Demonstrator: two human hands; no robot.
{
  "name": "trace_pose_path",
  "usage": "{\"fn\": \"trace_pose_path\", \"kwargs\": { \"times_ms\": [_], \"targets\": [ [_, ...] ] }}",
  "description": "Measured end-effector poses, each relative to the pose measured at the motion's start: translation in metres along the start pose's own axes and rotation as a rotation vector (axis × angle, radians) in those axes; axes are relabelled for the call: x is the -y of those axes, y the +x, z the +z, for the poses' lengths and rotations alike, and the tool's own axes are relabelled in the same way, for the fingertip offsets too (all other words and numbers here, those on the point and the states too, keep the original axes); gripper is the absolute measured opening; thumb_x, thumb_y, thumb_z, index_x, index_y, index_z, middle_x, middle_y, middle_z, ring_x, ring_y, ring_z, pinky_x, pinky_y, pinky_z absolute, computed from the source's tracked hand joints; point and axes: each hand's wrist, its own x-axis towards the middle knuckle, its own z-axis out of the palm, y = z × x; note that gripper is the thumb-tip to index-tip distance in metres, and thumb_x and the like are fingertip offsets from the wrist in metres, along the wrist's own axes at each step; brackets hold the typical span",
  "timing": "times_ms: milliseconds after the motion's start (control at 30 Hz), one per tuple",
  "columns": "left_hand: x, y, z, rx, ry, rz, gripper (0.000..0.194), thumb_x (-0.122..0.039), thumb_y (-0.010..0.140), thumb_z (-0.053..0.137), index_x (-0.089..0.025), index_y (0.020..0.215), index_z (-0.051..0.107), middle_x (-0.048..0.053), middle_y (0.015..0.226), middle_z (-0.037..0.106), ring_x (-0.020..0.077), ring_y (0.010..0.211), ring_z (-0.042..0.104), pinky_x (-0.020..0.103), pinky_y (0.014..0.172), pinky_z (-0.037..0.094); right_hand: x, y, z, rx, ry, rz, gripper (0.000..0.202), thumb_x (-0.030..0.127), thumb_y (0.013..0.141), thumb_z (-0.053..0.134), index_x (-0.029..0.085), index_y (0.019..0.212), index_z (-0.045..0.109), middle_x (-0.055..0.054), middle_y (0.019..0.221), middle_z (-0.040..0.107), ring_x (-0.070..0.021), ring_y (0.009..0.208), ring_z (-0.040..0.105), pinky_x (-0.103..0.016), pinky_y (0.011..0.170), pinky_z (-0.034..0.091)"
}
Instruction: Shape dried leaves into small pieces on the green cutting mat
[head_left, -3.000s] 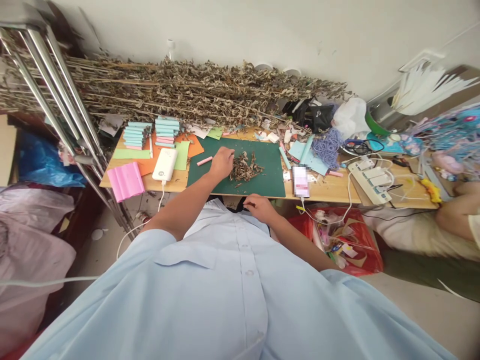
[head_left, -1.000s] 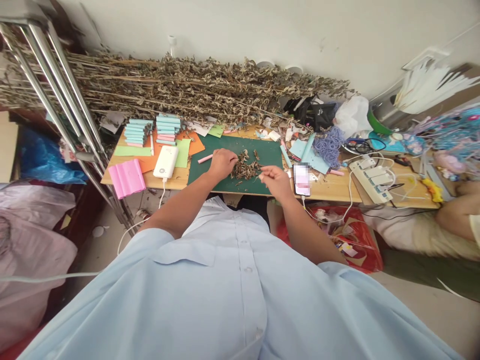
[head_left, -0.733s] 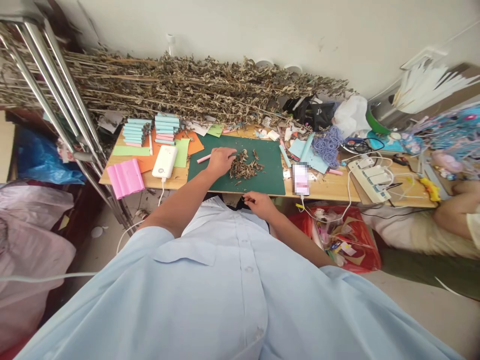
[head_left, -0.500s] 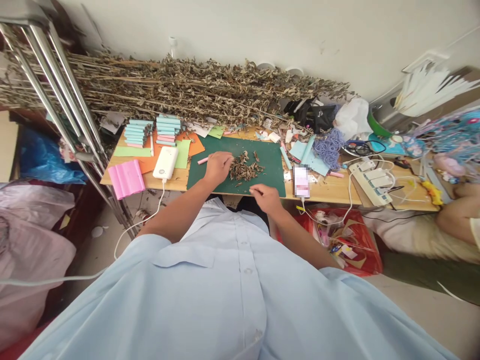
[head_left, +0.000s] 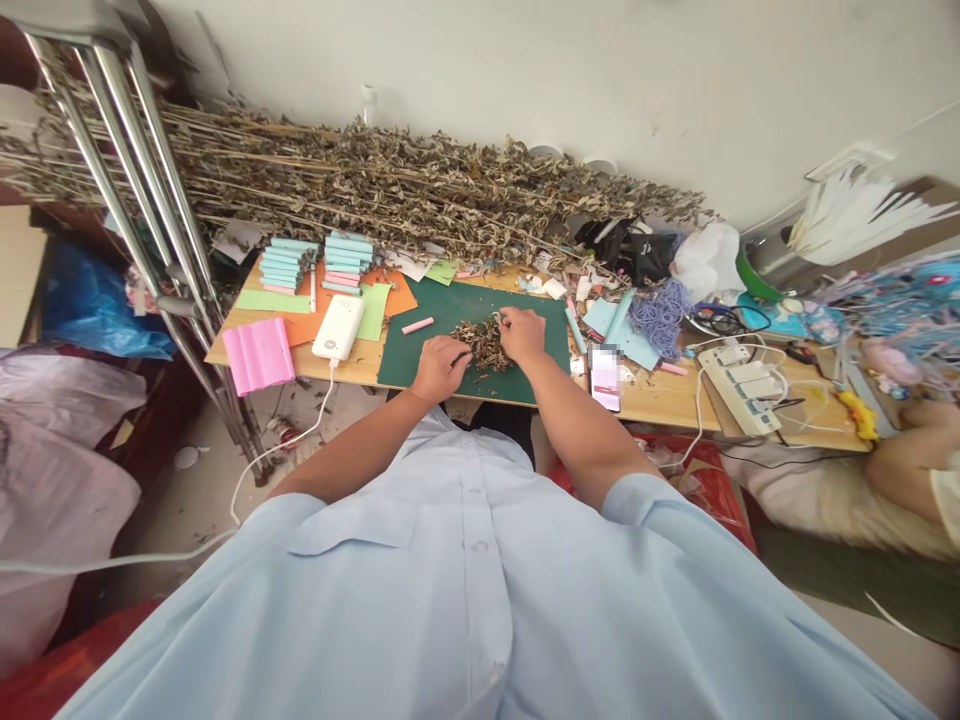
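Note:
A small heap of dried brown leaves [head_left: 481, 341] lies on a dark green cutting mat [head_left: 420, 300]. At the heap's left front edge is my left hand [head_left: 441, 368], its fingers curled in; whatever they hold is hidden. My right hand [head_left: 523, 335] rests against the heap's right side, fingers bent and pinched into the leaves. A pink paper roll [head_left: 418, 326] lies on the mat just beyond my left hand. Loose leaf crumbs are scattered around the heap.
Bundled dried stalks [head_left: 360, 180] run along the wall. Stacked blue rolls [head_left: 349, 250], a white power bank [head_left: 338, 327] and pink paper [head_left: 259, 356] are left. A phone [head_left: 604, 378], purple yarn [head_left: 661, 318] and power strip [head_left: 741, 388] are right. Metal crutches [head_left: 142, 170] stand left.
My right hand has moved forward from the mat's front edge to the heap's right side. My left hand has drawn back toward me, uncovering the pink roll. The view has shifted slightly.

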Motion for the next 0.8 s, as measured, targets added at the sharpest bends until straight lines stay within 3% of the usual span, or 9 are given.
{"fn": "trace_pose_path", "kwargs": {
  "times_ms": [300, 567, 667, 800],
  "targets": [
    [-0.003, 0.01, -0.001, -0.062, -0.084, -0.057, 0.024, -0.032, 0.097, 0.059, -0.021, 0.107, 0.078, 0.009, 0.11, 0.078, 0.0252, 0.113, 0.067, 0.045, 0.106, 0.047, -0.006, -0.031, -0.013, -0.217, 0.309, 0.034, 0.036, 0.027, 0.087, 0.065, 0.024, 0.123, 0.071, -0.006, 0.106, 0.078, -0.0282, 0.111, 0.066, -0.047, 0.107, 0.046],
    [-0.019, 0.069, 0.007, 0.038, -0.327, -0.212, 0.029, -0.032, 0.093, 0.065, -0.018, 0.115, 0.078, 0.011, 0.118, 0.078, 0.027, 0.114, 0.068, 0.042, 0.104, 0.051, 0.019, -0.054, 0.001, -0.211, 0.633, 0.052, 0.042, 0.034, 0.085, 0.066, 0.023, 0.125, 0.07, -0.005, 0.105, 0.079, -0.0225, 0.102, 0.072, -0.04, 0.101, 0.053],
    [-0.023, 0.076, 0.008, 0.088, -0.499, -0.249, 0.024, -0.031, 0.092, 0.064, -0.017, 0.105, 0.08, 0.009, 0.108, 0.079, 0.0236, 0.101, 0.072, 0.037, 0.094, 0.056, 0.024, -0.059, 0.004, -0.184, 0.666, 0.03, 0.042, 0.036, 0.087, 0.066, 0.024, 0.127, 0.07, -0.005, 0.106, 0.078, -0.0223, 0.101, 0.072, -0.04, 0.102, 0.053],
    [-0.022, 0.074, 0.011, 0.071, -0.527, -0.281, 0.023, -0.033, 0.087, 0.069, -0.018, 0.1, 0.079, 0.006, 0.095, 0.079, 0.0204, 0.087, 0.071, 0.033, 0.082, 0.057, 0.023, -0.062, 0.004, -0.17, 0.652, 0.052, 0.042, 0.032, 0.089, 0.064, 0.025, 0.129, 0.068, -0.003, 0.107, 0.078, -0.0217, 0.105, 0.072, -0.038, 0.103, 0.053]
  ]
}}
